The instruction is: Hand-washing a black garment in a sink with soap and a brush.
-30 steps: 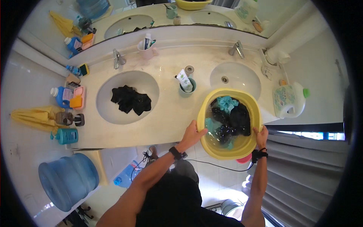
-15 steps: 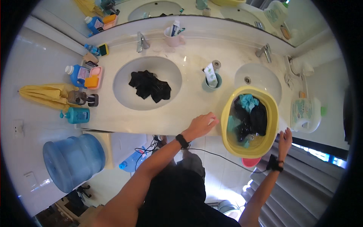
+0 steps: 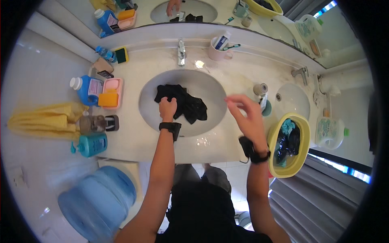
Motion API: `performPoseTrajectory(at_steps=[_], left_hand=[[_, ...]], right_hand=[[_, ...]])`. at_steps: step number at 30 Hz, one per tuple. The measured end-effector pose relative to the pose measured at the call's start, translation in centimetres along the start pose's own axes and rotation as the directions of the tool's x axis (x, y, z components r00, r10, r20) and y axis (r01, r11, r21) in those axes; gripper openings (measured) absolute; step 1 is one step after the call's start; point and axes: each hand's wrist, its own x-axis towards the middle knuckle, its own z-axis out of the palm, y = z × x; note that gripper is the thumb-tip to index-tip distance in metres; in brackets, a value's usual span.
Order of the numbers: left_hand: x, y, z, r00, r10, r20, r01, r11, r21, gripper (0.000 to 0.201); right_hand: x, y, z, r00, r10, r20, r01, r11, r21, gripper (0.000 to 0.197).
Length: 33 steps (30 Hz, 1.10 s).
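The black cloth (image 3: pixel 188 105) lies crumpled inside the left sink (image 3: pixel 215 95), one of two sinks; how many pieces are in this heap, I cannot tell. The left hand (image 3: pixel 167 108) is at the near left edge of the cloth, and its bent fingers touch it; whether they are gripping it, I cannot tell. Most of the cloth spreads beyond this hand and to its right. The right hand (image 3: pixel 249 117) is released, with fingers loosely bent in the air, to the right of the sink and apart from the cloth.

To the right stands one yellow basin (image 3: pixel 285 173), which contains dark clothes (image 3: pixel 296 141) and a blue-green cloth (image 3: pixel 288 126). The count of the dark clothes is not clear. Near the right sink (image 3: pixel 299 101) is a green cup (image 3: pixel 267 108) with one tube (image 3: pixel 263 98) in it. Behind the left sink, a pink cup (image 3: pixel 216 54) holds a toothpaste tube (image 3: pixel 222 40) and a toothbrush (image 3: pixel 232 47). At the left, one pink dish (image 3: pixel 120 88) carries two things: a pink soap (image 3: pixel 112 84) and an orange block (image 3: pixel 108 99). There are two taps, one (image 3: pixel 181 52) for each sink.
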Motion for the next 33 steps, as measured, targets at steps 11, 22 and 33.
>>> performPoseTrajectory(at_steps=[11, 22, 33], left_hand=[[9.3, -0.9, 1.0, 0.859, -0.478, 0.184, 0.498, 0.864, -0.082, 0.11], [9.4, -3.3, 2.1, 0.926, -0.034, 0.376, 0.015, 0.998, 0.053, 0.044], [-2.9, 0.2, -3.3, 0.907, 0.308, 0.287, -0.303, 0.951, -0.063, 0.046]], right_hand=[[22.8, 9.0, 15.9, 0.993, -0.111, 0.03, 0.112, 0.871, -0.478, 0.033], [25.3, 9.3, 16.1, 0.988, -0.147, 0.045, 0.15, 0.861, -0.487, 0.018], [23.0, 8.8, 13.1, 0.974, -0.221, 0.046, 0.212, 0.825, -0.523, 0.026]])
